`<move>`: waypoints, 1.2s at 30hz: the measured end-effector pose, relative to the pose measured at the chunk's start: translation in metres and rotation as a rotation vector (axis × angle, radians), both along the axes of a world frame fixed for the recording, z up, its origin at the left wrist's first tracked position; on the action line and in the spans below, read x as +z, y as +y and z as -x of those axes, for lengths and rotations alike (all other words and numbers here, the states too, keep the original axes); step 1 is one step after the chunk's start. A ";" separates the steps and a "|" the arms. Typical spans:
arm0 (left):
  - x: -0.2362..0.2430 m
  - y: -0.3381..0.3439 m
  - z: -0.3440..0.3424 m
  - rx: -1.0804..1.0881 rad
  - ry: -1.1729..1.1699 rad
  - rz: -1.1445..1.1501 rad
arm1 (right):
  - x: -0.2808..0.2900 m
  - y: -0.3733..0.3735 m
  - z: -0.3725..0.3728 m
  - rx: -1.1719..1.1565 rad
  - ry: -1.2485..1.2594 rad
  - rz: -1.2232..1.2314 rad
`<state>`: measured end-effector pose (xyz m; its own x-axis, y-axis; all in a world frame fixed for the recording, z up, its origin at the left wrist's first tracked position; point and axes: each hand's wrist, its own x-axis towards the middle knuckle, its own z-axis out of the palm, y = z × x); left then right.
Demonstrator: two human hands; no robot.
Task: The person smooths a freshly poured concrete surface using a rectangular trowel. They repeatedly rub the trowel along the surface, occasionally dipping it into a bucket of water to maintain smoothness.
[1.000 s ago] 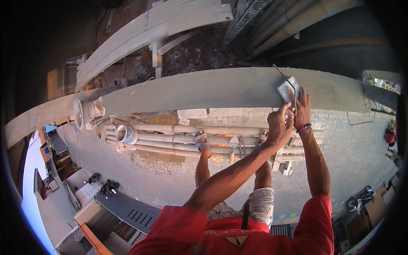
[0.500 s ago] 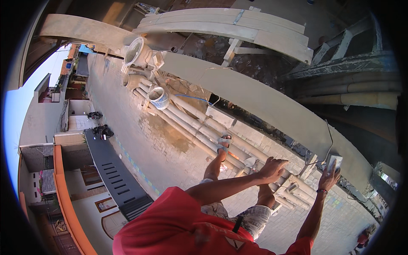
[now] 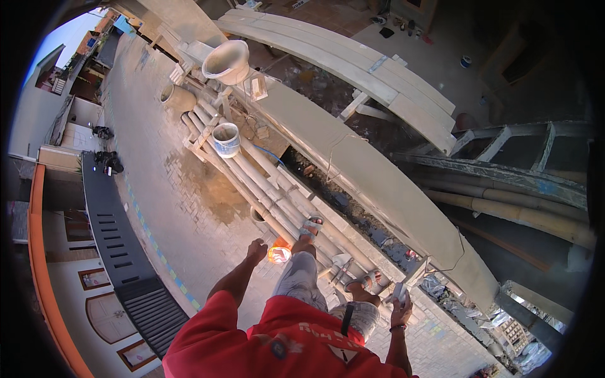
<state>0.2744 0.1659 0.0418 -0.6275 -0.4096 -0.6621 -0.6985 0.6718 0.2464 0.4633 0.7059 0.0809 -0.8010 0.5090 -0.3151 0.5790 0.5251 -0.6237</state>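
My right hand (image 3: 401,311) grips a plastering trowel with a flat, pale grey rectangular blade (image 3: 399,292), held low beside the long grey plastered beam (image 3: 378,165). The beam's top is smooth, and a thin bent wire (image 3: 459,249) loops over it near my right side. My left hand (image 3: 256,250) hangs out to the left with its fingers curled and nothing visible in them. Close to it, below the bamboo, is an orange and white container (image 3: 279,251). A pointed trowel (image 3: 341,259) lies on the bamboo poles (image 3: 277,201) between my sandalled feet.
I stand on the bamboo poles above a paved lane (image 3: 151,126). A pale bucket (image 3: 226,140) rests farther along the poles, with a wide tub (image 3: 227,62) at the beam's far end. A rubble-filled gap (image 3: 343,200) runs beside the beam. Long boards (image 3: 353,53) lie beyond it.
My right hand has drawn the plastering trowel back from the beam toward my body. My left hand has swung away to the left, its fingers now curled. The view has shifted.
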 end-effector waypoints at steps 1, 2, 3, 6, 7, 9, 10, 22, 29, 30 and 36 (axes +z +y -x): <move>-0.001 -0.008 -0.002 0.000 0.000 -0.007 | -0.001 -0.008 0.011 0.009 0.061 0.043; -0.002 -0.010 0.000 0.008 0.002 -0.059 | 0.003 -0.016 0.025 0.014 0.118 0.083; -0.004 -0.010 0.002 0.013 0.003 -0.112 | 0.006 -0.022 0.039 0.017 0.174 0.121; -0.014 -0.004 0.011 0.041 0.032 -0.189 | -0.002 -0.013 0.066 -0.088 0.058 0.344; -0.027 -0.021 0.002 0.073 -0.005 -0.224 | 0.004 -0.020 0.077 -0.136 0.016 0.407; -0.043 -0.029 -0.006 0.103 -0.040 -0.339 | 0.026 -0.029 0.099 -0.258 -0.031 0.490; -0.053 -0.034 -0.002 0.028 0.049 -0.343 | 0.046 -0.033 0.115 -0.318 -0.087 0.524; -0.054 -0.053 0.074 0.308 0.095 -0.563 | 0.086 -0.070 0.123 -0.650 -0.089 0.652; -0.046 -0.096 0.091 0.207 -0.105 -0.561 | 0.099 -0.092 0.117 -1.074 0.126 0.903; -0.039 -0.101 0.100 0.203 -0.102 -0.567 | 0.092 -0.092 0.116 -1.050 0.185 0.885; 0.024 -0.105 0.148 0.181 -0.052 -0.583 | 0.066 -0.121 0.162 -0.653 0.007 0.331</move>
<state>0.1261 0.0607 0.0660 -0.5428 -0.0675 -0.8371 -0.8098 0.3063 0.5004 0.3015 0.5853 0.1469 -0.3692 0.7622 -0.5317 0.7052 -0.1428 -0.6945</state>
